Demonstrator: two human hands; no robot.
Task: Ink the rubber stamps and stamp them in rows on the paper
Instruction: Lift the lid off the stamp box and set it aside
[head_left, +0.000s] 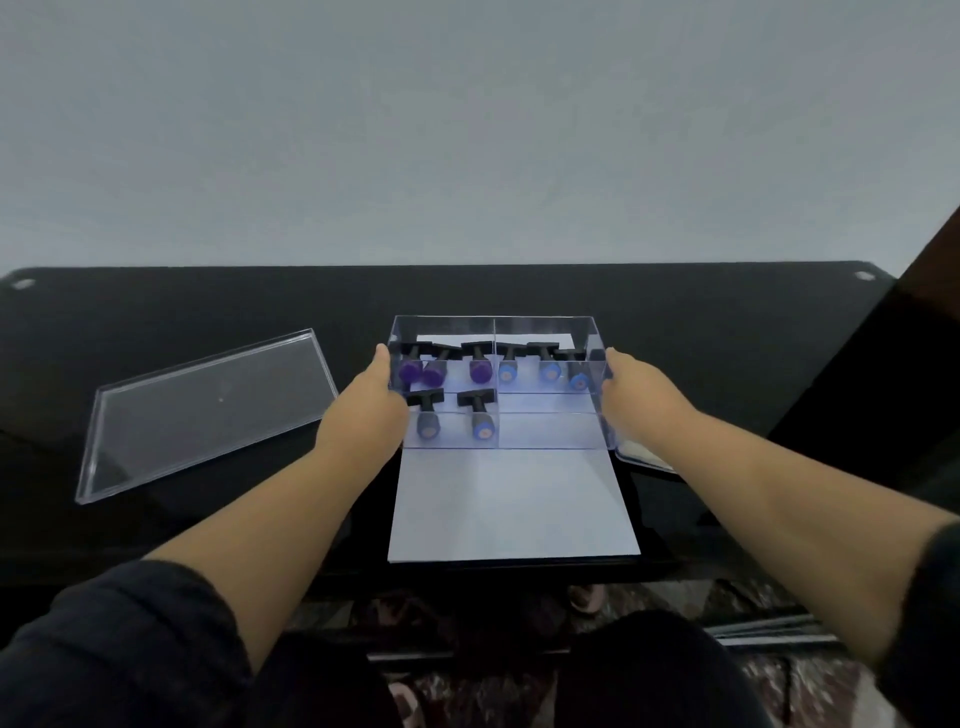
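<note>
Both hands clasp the clear compartment box (493, 382): the left hand (371, 395) on its left wall, the right hand (636, 397) on its right wall. The box sits on the far end of the white paper (511, 506). Inside it lie eight rubber stamps (480, 358): three purple, three blue, two grey. Its lid (208, 410) lies off to the box's left. The paper shows no prints, so inking and stamping seem wholly ahead.

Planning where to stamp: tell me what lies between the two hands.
The head view shows the clear box of stamps between left hand and right hand.
</note>
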